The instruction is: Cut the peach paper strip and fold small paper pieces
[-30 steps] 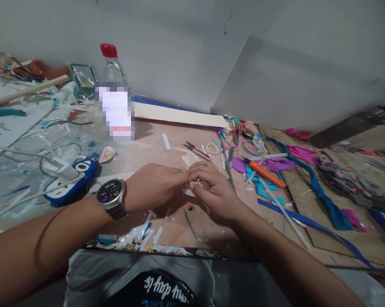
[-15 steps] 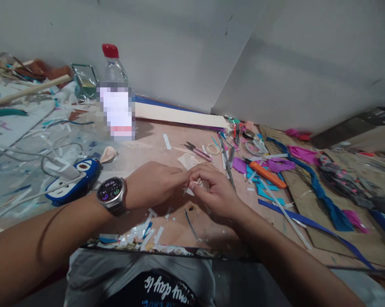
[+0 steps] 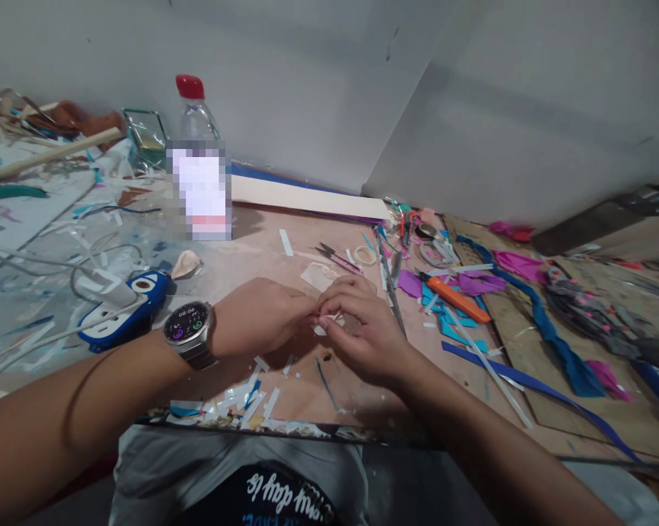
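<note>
In the head view, my left hand (image 3: 267, 314), with a watch (image 3: 188, 325) on its wrist, meets my right hand (image 3: 365, 332) above the table. The fingertips of both are pinched together on a small pale piece (image 3: 336, 319), thin like paper or fabric. Most of it is hidden behind my fingers, so its exact kind cannot be told. Just beyond my hands lies a flat cream scrap (image 3: 319, 276). Behind that rest small pink-handled scissors (image 3: 340, 258) and a roll of tape (image 3: 365, 255).
A blue power strip (image 3: 124, 310) with cables sits left of my left wrist. A red-capped bottle (image 3: 198, 120) and a long white strip (image 3: 307, 199) stand along the wall. To the right are an orange utility knife (image 3: 458, 298), blue ribbon (image 3: 549, 398) and cardboard (image 3: 560, 424). Paper offcuts (image 3: 272, 402) litter the front edge.
Both hands have shifted very slightly, the right fingers a little to the left and curling differently around the pale piece. Everything else on the table stays where it was.
</note>
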`<action>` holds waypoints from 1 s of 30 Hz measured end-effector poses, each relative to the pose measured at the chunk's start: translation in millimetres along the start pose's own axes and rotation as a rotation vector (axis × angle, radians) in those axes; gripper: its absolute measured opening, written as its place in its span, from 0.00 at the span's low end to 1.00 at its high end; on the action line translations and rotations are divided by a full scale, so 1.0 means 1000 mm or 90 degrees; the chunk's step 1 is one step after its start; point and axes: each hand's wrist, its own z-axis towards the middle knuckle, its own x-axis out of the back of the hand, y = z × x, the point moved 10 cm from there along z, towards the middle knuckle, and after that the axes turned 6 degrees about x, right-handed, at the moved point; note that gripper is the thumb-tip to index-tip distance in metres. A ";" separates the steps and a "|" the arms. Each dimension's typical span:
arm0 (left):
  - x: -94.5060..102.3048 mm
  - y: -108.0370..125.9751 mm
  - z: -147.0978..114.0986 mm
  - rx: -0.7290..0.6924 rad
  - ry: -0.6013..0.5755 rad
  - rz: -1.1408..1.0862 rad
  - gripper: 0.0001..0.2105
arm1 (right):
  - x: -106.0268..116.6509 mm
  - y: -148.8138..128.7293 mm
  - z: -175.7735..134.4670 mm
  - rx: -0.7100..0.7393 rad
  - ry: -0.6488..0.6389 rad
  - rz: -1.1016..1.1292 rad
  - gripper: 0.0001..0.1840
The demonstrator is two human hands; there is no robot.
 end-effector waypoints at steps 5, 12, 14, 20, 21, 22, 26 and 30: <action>0.001 0.001 0.000 -0.006 -0.013 -0.074 0.13 | 0.001 0.003 -0.002 -0.014 0.001 -0.002 0.04; 0.003 -0.003 0.001 0.037 -0.020 -0.087 0.13 | 0.001 0.003 -0.001 -0.015 -0.002 -0.003 0.03; 0.002 -0.004 0.001 0.048 -0.024 -0.070 0.12 | 0.000 0.003 -0.002 -0.019 -0.004 -0.003 0.03; -0.001 -0.009 0.001 0.074 -0.040 -0.048 0.12 | -0.002 0.002 -0.001 -0.012 -0.004 -0.008 0.03; -0.002 -0.010 0.001 0.079 -0.045 -0.046 0.12 | -0.003 0.002 -0.001 -0.010 -0.006 -0.010 0.03; -0.003 -0.011 0.001 0.082 -0.050 -0.046 0.12 | -0.003 0.001 -0.001 -0.008 -0.010 -0.010 0.03; -0.004 -0.010 0.000 0.082 -0.064 -0.057 0.10 | -0.005 0.001 -0.001 -0.004 -0.018 -0.017 0.03; 0.001 -0.005 -0.001 0.064 -0.055 -0.121 0.11 | -0.003 0.001 -0.002 0.004 -0.009 -0.028 0.03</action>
